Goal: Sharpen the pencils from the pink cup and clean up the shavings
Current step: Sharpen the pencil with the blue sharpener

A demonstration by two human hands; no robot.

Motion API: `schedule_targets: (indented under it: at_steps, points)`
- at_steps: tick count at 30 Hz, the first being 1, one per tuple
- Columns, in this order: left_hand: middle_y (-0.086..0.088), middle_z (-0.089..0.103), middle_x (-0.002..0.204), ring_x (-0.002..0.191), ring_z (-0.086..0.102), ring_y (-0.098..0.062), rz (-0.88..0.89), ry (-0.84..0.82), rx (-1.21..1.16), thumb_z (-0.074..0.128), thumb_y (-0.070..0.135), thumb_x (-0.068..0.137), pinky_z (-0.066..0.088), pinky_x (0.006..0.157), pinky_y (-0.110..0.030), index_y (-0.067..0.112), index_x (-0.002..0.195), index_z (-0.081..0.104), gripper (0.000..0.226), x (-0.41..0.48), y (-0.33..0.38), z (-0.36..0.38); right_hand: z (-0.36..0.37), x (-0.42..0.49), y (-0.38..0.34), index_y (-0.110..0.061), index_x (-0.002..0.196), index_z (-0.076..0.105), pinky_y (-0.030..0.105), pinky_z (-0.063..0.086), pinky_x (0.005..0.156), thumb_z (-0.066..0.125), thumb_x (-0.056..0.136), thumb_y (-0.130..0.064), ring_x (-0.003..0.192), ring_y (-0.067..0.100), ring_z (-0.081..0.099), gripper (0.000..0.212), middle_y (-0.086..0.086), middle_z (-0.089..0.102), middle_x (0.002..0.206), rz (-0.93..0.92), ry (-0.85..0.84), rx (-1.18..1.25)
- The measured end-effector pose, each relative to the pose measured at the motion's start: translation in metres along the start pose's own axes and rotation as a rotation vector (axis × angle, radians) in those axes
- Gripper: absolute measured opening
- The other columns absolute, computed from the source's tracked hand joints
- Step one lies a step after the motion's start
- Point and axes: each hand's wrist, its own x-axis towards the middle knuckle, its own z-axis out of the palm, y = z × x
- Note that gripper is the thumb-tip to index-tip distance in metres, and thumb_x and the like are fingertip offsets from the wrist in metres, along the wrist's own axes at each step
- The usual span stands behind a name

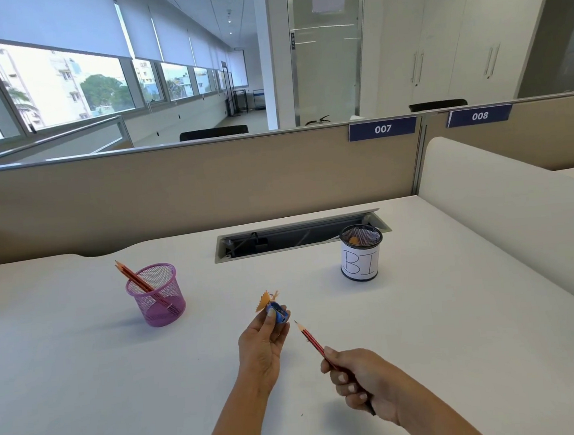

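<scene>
Lower right of centre, the right grip curls round a red pencil. Its long axis slants, tip pointing upper left toward the blue sharpener pinched in the left grip. The pink cup stands at left on the white table, with a beige office partition behind.

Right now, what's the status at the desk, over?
Left hand grips blue sharpener, shavings clinging. Right hand holds sharpened pencil. Nothing blocks the pink cup.

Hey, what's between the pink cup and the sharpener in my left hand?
Only bare white desk, seen in the head view. Orange shavings cling to the blue sharpener in the left hand, toward the pink cup.
</scene>
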Motion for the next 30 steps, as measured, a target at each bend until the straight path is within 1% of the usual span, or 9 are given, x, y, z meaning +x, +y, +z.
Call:
schedule_targets:
  at_steps: [4, 9, 13, 16, 19, 22, 25, 27, 30]
  points:
    - [-0.01, 0.065, 0.095, 0.091, 0.061, -0.023, 0.064, 0.023, 0.225, 0.051, 0.001, 0.089, 0.048, 0.086, -0.03, 0.001, 0.109, 0.058, 0.021, 0.002, -0.008, -0.007, -0.005, 0.0, 0.002, -0.011, 0.069, 0.055, 0.013, 0.02, 0.034, 0.042, 0.099, -0.026, 0.036, 0.005, 0.029, 0.037, -0.005, 0.039, 0.049, -0.122, 0.146, -0.257]
    - [-0.006, 0.071, 0.086, 0.076, 0.068, -0.012, 0.173, 0.012, 0.576, 0.065, 0.001, 0.08, 0.049, 0.072, -0.015, 0.01, 0.097, 0.065, 0.019, 0.0, -0.019, -0.014, -0.007, 0.006, 0.005, -0.02, 0.065, 0.056, 0.015, 0.028, 0.045, 0.043, 0.098, -0.029, 0.046, 0.005, 0.041, 0.037, -0.006, 0.05, 0.054, -0.257, 0.333, -0.643]
    - [0.001, 0.069, 0.084, 0.082, 0.065, -0.013, 0.278, 0.054, 0.756, 0.071, 0.0, 0.073, 0.047, 0.074, -0.013, 0.02, 0.085, 0.064, 0.025, -0.002, -0.021, -0.016, -0.009, 0.012, 0.011, -0.025, 0.089, 0.063, 0.025, 0.036, 0.059, 0.043, 0.097, -0.031, 0.066, 0.014, 0.049, 0.022, -0.005, 0.056, 0.072, -0.365, 0.489, -0.986]
    - [0.01, 0.065, 0.079, 0.078, 0.062, -0.005, 0.338, 0.041, 0.878, 0.072, 0.001, 0.073, 0.046, 0.068, -0.008, 0.026, 0.08, 0.06, 0.028, -0.004, -0.023, -0.018, -0.008, 0.013, 0.014, -0.031, 0.114, 0.057, 0.027, 0.035, 0.066, 0.035, 0.099, -0.028, 0.079, 0.015, 0.042, 0.027, -0.006, 0.047, 0.085, -0.423, 0.575, -1.24]
    - [0.007, 0.064, 0.085, 0.079, 0.06, -0.003, 0.434, 0.01, 1.014, 0.071, 0.003, 0.075, 0.044, 0.07, -0.006, 0.025, 0.087, 0.059, 0.027, -0.005, -0.028, -0.022, -0.007, 0.017, 0.015, -0.038, 0.134, 0.042, 0.025, 0.032, 0.066, 0.03, 0.1, -0.021, 0.081, 0.013, 0.038, 0.04, -0.006, 0.037, 0.092, -0.42, 0.598, -1.331]
    - [0.012, 0.061, 0.088, 0.082, 0.058, -0.006, 0.576, -0.112, 1.154, 0.064, 0.006, 0.082, 0.039, 0.07, -0.002, 0.029, 0.11, 0.058, 0.037, -0.007, -0.034, -0.025, -0.005, 0.02, 0.015, -0.039, 0.144, 0.027, 0.02, 0.025, 0.052, 0.028, 0.1, -0.013, 0.082, 0.014, 0.035, 0.052, -0.005, 0.031, 0.094, -0.436, 0.624, -1.395]
    - [0.011, 0.059, 0.086, 0.079, 0.056, -0.007, 0.764, -0.274, 1.373, 0.058, 0.008, 0.087, 0.04, 0.074, -0.008, 0.035, 0.134, 0.041, 0.057, -0.008, -0.04, -0.028, -0.003, 0.022, 0.015, -0.037, 0.146, 0.024, 0.014, 0.013, 0.048, 0.029, 0.101, -0.014, 0.083, 0.015, 0.034, 0.051, -0.004, 0.03, 0.095, -0.457, 0.633, -1.411]
    - [0.009, 0.06, 0.077, 0.065, 0.056, -0.01, 0.912, -0.322, 1.494, 0.061, 0.01, 0.078, 0.046, 0.061, -0.018, 0.035, 0.135, 0.04, 0.066, -0.002, -0.045, -0.035, -0.001, 0.024, 0.013, -0.037, 0.145, 0.026, 0.016, 0.019, 0.048, 0.029, 0.101, -0.016, 0.083, 0.015, 0.035, 0.049, -0.004, 0.031, 0.094, -0.469, 0.626, -1.393]
    - [0.011, 0.058, 0.072, 0.056, 0.055, -0.01, 0.974, -0.293, 1.563, 0.06, 0.016, 0.072, 0.045, 0.05, -0.02, 0.038, 0.13, 0.04, 0.065, 0.001, -0.047, -0.04, 0.0, 0.027, 0.012, -0.038, 0.144, 0.029, 0.024, 0.031, 0.062, 0.029, 0.102, -0.019, 0.081, 0.015, 0.037, 0.046, -0.003, 0.035, 0.093, -0.474, 0.609, -1.347]
